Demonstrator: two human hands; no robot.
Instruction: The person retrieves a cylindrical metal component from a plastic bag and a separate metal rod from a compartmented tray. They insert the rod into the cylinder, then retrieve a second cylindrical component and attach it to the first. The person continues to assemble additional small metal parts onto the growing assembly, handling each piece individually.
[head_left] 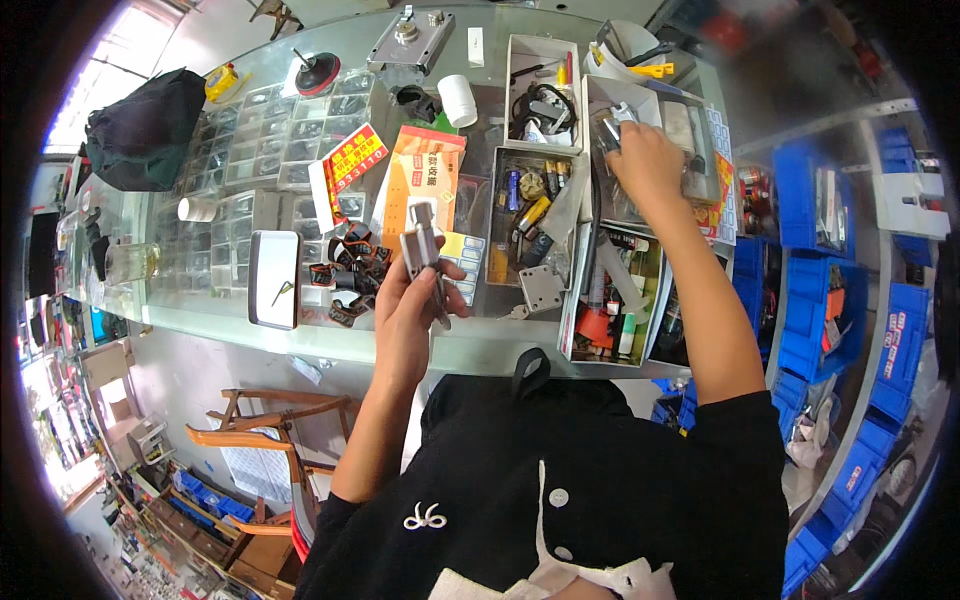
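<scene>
Boxes (540,110), black bag (140,130) nr hands.

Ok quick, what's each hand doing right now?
Left hand: closed around a silver metal lock part, held up over the counter.
Right hand: reaching into a metal tray, gripping a small silver piece.

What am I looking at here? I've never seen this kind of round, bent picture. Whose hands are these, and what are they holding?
This is one view from a wide fisheye camera worn on a person's head, looking down, so straight edges bend. There is no machine, only bare hands. The left hand holds up a grey metal lock part. The right hand reaches into a clear box and touches a small metal piece. On the glass counter lie open boxes of small parts, a white roll and a black bag.
</scene>
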